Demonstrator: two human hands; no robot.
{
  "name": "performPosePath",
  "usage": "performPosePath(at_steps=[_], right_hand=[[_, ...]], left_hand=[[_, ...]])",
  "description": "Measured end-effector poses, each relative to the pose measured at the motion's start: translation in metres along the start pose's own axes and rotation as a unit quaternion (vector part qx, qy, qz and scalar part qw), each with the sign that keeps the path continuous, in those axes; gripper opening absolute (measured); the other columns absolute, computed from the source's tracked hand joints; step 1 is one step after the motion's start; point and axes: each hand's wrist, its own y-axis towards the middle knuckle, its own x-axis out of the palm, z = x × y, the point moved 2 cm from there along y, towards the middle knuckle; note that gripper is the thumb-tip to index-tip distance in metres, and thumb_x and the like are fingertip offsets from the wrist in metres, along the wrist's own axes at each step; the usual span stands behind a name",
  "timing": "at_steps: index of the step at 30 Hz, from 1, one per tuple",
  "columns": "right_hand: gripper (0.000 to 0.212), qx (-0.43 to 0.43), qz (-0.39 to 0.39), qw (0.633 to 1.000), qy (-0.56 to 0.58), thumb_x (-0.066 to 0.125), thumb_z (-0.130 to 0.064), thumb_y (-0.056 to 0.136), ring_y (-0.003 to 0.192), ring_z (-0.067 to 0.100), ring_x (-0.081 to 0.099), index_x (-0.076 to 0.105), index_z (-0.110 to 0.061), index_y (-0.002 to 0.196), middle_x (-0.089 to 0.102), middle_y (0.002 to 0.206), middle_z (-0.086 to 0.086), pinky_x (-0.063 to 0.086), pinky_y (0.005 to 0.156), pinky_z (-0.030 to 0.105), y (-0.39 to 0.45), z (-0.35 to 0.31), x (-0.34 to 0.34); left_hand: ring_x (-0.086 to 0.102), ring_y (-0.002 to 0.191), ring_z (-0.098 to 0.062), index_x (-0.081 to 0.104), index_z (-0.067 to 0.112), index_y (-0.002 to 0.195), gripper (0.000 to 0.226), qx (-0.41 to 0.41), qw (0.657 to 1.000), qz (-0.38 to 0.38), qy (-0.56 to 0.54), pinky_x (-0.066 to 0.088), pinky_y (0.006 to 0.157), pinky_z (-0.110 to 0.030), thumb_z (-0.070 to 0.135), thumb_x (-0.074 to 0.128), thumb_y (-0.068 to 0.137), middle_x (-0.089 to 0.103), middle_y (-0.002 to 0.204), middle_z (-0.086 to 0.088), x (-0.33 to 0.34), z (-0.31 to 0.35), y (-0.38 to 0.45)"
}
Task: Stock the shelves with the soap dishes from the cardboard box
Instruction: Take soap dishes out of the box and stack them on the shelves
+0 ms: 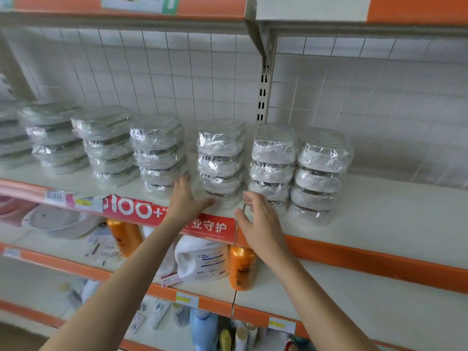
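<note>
While both hands reach over the shelf edge, the scene reads as follows.
Shelf: cream metal store shelf (379, 219) with an orange front strip, white wire-grid back panel (177, 72) behind it.
Soap dishes: plastic-wrapped white soap dishes (221, 163) stand in a row of stacks along the shelf, about four to five high.
Left hand: left hand (186, 198) with fingers straight and spread, lying at the base of the middle stack, between it and the next stack to its left; grips nothing.
Right hand: right hand (260, 221) flat, fingers straight, just right of the same stack's base; contact cannot be told.
Lower shelf: orange plastic bottles (241, 268), white detergent jug (200, 259).
</note>
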Motion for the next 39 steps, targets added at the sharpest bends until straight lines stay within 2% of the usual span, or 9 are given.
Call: performPosePath(at_steps=[4, 13, 19, 24, 28, 31, 34, 37, 39], right_hand=[[0.063, 0.089, -0.027, 0.996, -0.012, 0.049, -0.03, 0.098, 0.132, 0.019, 0.042, 0.022, -0.009, 0.15, 0.039, 0.149, 0.007, 0.032, 0.097, 0.018, 0.029, -0.016, 0.032], [0.037, 0.225, 0.016, 0.973, -0.036, 0.048, -0.029, 0.098, 0.112, 0.025, 0.057, 0.054, -0.007, 0.127, 0.063, 0.12, 0.009, 0.042, 0.087, 0.029, 0.048, -0.006, 0.059], [0.046, 0.23, 0.023, 0.973, 0.001, 0.054, -0.029, 0.095, 0.119, 0.02, 0.055, 0.048, -0.014, 0.137, 0.06, 0.129, 0.003, 0.044, 0.1, 0.034, 0.048, -0.013, 0.06], [0.05, 0.227, 0.021, 0.974, 0.011, 0.059, -0.025, 0.093, 0.116, 0.016, 0.057, 0.045, -0.018, 0.14, 0.062, 0.127, 0.002, 0.044, 0.098, 0.028, 0.048, -0.021, 0.057], [0.057, 0.211, 0.02, 0.976, 0.041, 0.063, -0.038, 0.088, 0.115, 0.006, 0.049, 0.041, -0.024, 0.14, 0.052, 0.124, -0.014, 0.04, 0.086, 0.013, 0.047, -0.035, 0.052], [0.071, 0.194, 0.074, 0.976, 0.073, 0.064, -0.044, 0.086, 0.124, 0.011, 0.048, 0.032, -0.023, 0.145, 0.048, 0.137, -0.008, 0.041, 0.097, 0.025, 0.058, -0.04, 0.05], [0.058, 0.183, 0.08, 0.979, 0.042, 0.063, -0.031, 0.09, 0.109, 0.005, 0.048, 0.039, -0.02, 0.142, 0.054, 0.129, -0.004, 0.036, 0.087, 0.018, 0.065, -0.042, 0.05], [0.072, 0.203, 0.082, 0.973, 0.077, 0.068, -0.032, 0.086, 0.128, 0.012, 0.045, 0.03, -0.021, 0.146, 0.046, 0.142, -0.003, 0.038, 0.099, 0.026, 0.065, -0.038, 0.052], [0.088, 0.2, 0.104, 0.968, 0.108, 0.071, -0.035, 0.083, 0.137, 0.015, 0.036, 0.017, -0.023, 0.151, 0.035, 0.15, -0.006, 0.035, 0.11, 0.036, 0.069, -0.041, 0.05]], left_hand=[[0.055, 0.115, -0.021, 0.042, 0.008, 0.131, 0.077, 0.062, 0.992, -0.112, -0.002, 0.042, 0.089, -0.027, 0.033, 0.082, 0.07, 0.056, 0.124, -0.003, -0.004, 0.001, 0.029], [0.068, 0.085, -0.014, 0.064, 0.02, 0.111, 0.046, 0.133, 0.986, -0.056, -0.085, 0.054, 0.079, -0.032, 0.033, 0.081, 0.07, 0.074, 0.094, 0.005, 0.002, -0.025, 0.036], [0.061, 0.082, -0.007, 0.064, 0.015, 0.108, 0.041, 0.147, 0.98, -0.077, -0.106, 0.038, 0.062, -0.001, 0.028, 0.081, 0.073, 0.069, 0.092, 0.007, -0.002, -0.027, 0.044], [0.065, 0.087, -0.006, 0.067, 0.016, 0.108, 0.037, 0.149, 0.977, -0.093, -0.119, 0.04, 0.065, 0.0, 0.025, 0.079, 0.075, 0.073, 0.102, 0.003, -0.004, -0.03, 0.05], [0.062, 0.103, -0.016, 0.053, 0.01, 0.126, 0.068, 0.158, 0.974, -0.107, -0.126, 0.046, 0.078, -0.018, 0.043, 0.078, 0.072, 0.066, 0.112, -0.001, -0.014, -0.023, 0.05], [0.054, 0.111, -0.009, 0.045, 0.007, 0.137, 0.07, 0.169, 0.965, -0.083, -0.184, 0.042, 0.087, -0.011, 0.035, 0.074, 0.08, 0.057, 0.118, 0.007, -0.027, -0.013, 0.052], [0.066, 0.099, -0.011, 0.063, 0.01, 0.118, 0.043, 0.187, 0.967, -0.065, -0.161, 0.039, 0.069, 0.003, 0.029, 0.075, 0.081, 0.07, 0.103, 0.005, -0.029, -0.011, 0.057], [0.065, 0.099, -0.012, 0.059, 0.009, 0.123, 0.052, 0.202, 0.965, -0.077, -0.148, 0.039, 0.068, 0.0, 0.033, 0.075, 0.079, 0.069, 0.107, 0.0, -0.032, -0.007, 0.058], [0.056, 0.11, -0.012, 0.044, 0.008, 0.138, 0.072, 0.214, 0.96, -0.073, -0.165, 0.04, 0.083, -0.012, 0.039, 0.073, 0.08, 0.06, 0.122, 0.002, -0.04, 0.001, 0.058]])
